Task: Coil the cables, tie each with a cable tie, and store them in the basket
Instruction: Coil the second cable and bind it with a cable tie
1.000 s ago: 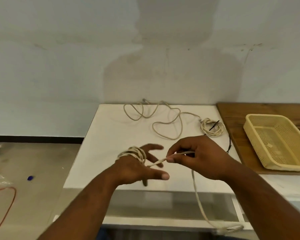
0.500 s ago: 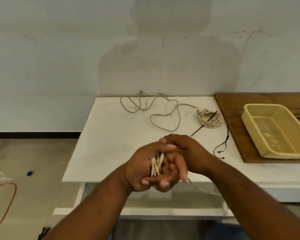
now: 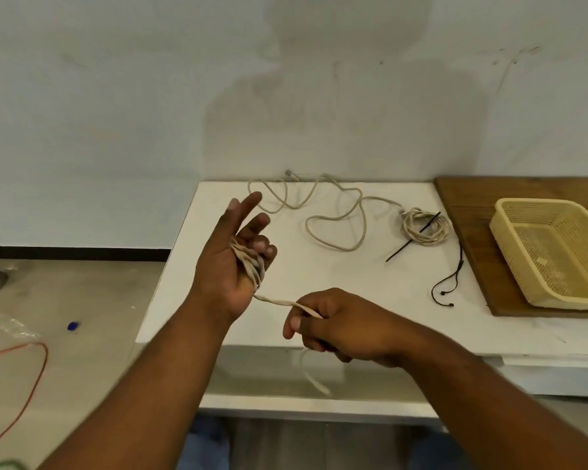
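A beige cable (image 3: 252,266) is wound in several loops around the palm of my left hand (image 3: 231,262), which is raised with fingers spread over the white table (image 3: 319,276). My right hand (image 3: 336,323) pinches the cable's free run just right of the coil; the blurred tail (image 3: 314,378) hangs below the table edge. A second beige cable (image 3: 333,218) lies loose at the back, one end coiled (image 3: 425,227) with a black cable tie (image 3: 411,239) across it. The yellow basket (image 3: 510,215) stands empty at the right.
The basket sits on a wooden board (image 3: 472,198). A thin black cord (image 3: 452,279) lies beside the board. On the floor at left are a red wire (image 3: 31,374), a small blue object (image 3: 72,325) and clear plastic. A wall stands behind the table.
My hands, pressed together half a second ago, have parted. The left hand rose and turned palm up with the coil; the right drew the cable down and to the right.
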